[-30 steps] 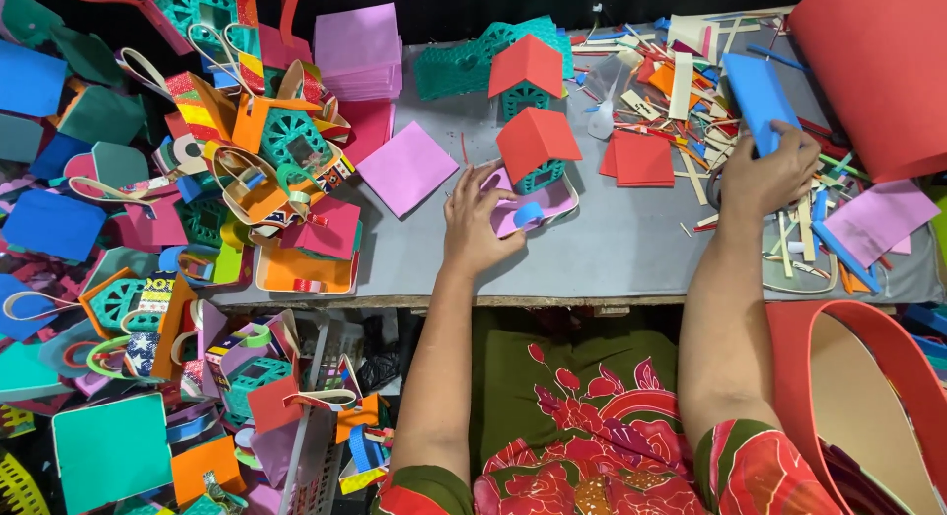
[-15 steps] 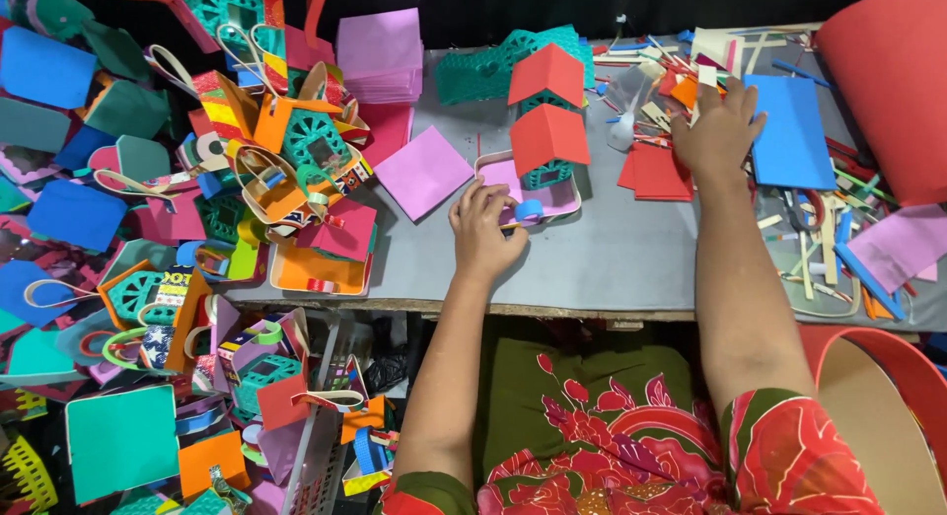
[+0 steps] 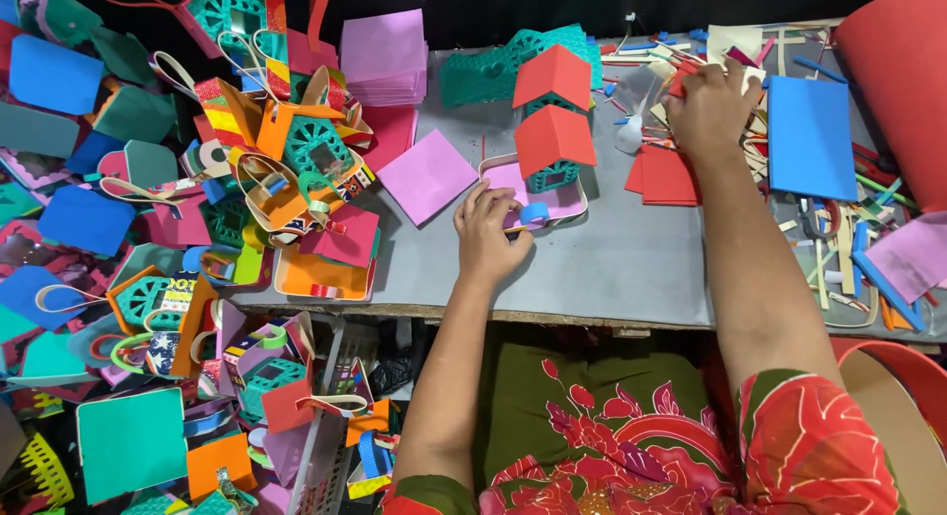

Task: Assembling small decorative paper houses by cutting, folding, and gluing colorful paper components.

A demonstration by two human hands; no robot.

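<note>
Paper house (image 3: 548, 145) upright, roof ridge crosswise

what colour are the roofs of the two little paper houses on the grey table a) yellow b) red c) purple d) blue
b, since both paper houses carry folded red roofs over teal lattice walls, the nearer one standing on a pink tray that the left hand touches.
</note>
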